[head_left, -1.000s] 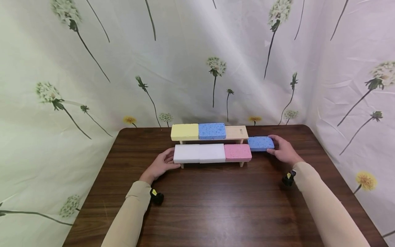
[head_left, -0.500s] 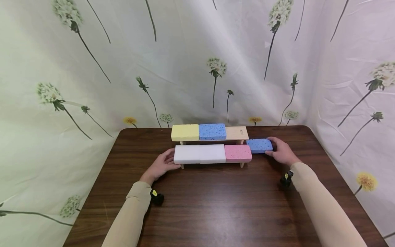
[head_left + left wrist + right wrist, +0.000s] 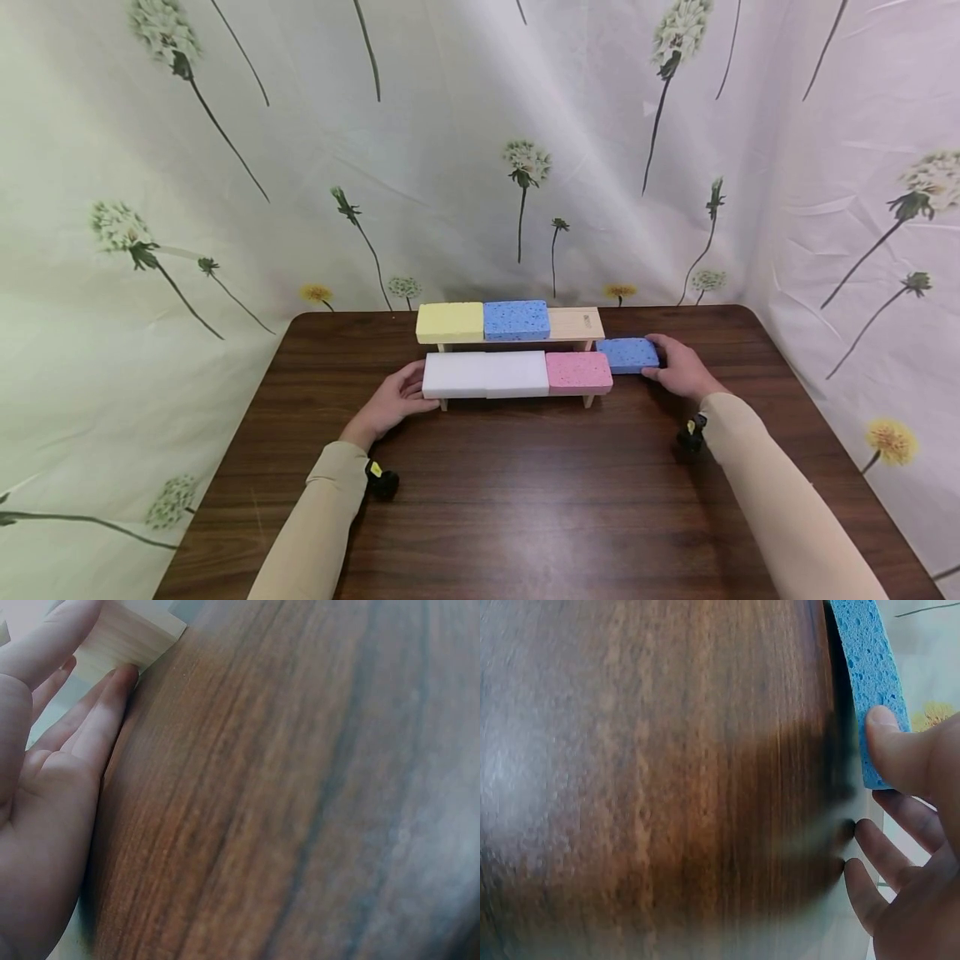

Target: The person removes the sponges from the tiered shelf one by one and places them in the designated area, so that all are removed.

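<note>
In the head view my right hand pinches the right end of a blue sponge. The right wrist view shows the thumb against the side of this blue sponge, low over the table. Its left end meets the pink sponge in this view. My left hand touches the left end of the front wooden rack. In the left wrist view, nearly straight fingers reach the pale rack wood. Two white sponges lie beside the pink one on this rack.
A back wooden rack bears a yellow sponge and another blue sponge, with bare wood at its right end. Both racks stand on a dark wooden table. Flower-patterned cloth hangs behind it.
My right hand has moved the blue sponge left and slightly nearer, up to the pink sponge. The left hand and both racks have stayed in place.
</note>
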`<state>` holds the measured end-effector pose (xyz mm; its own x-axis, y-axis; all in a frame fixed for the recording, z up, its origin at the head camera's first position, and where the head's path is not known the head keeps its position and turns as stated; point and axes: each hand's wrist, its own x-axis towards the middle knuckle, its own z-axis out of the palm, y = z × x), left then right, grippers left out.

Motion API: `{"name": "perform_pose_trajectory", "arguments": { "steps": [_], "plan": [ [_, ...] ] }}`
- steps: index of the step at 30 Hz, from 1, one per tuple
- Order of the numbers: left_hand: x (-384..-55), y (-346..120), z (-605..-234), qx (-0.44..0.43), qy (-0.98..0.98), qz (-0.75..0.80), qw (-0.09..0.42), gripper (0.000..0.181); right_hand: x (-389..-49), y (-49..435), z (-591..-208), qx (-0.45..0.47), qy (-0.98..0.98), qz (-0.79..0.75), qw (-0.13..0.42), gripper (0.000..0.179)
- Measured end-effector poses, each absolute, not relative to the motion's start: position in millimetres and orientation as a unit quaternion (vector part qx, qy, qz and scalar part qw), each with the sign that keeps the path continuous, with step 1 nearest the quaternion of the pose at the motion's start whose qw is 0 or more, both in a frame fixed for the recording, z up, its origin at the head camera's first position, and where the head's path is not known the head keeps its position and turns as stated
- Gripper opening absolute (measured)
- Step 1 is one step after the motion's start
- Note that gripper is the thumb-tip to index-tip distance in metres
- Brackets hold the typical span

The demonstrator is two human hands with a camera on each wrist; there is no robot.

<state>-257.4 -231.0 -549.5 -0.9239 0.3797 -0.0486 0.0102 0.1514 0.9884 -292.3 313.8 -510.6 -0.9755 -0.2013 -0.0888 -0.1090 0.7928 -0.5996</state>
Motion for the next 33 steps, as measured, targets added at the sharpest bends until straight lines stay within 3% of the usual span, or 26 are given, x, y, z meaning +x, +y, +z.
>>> {"name": "perform_pose_trajectory", "arguments": {
  "steps": [20,33],
  "plan": [
    [-257.6,-231.3,-549.8,0.134,0.747,0.635,0.144,0.087,-297.3,307.1,-512.5,-0.098,0.954,-0.274,0.079,0.073],
    [-256.7,-232.1,-549.7,0.130,0.746,0.636,0.145,0.088,-296.8,310.1,-501.1,-0.090,0.935,-0.331,0.089,0.085]
  ]
}}
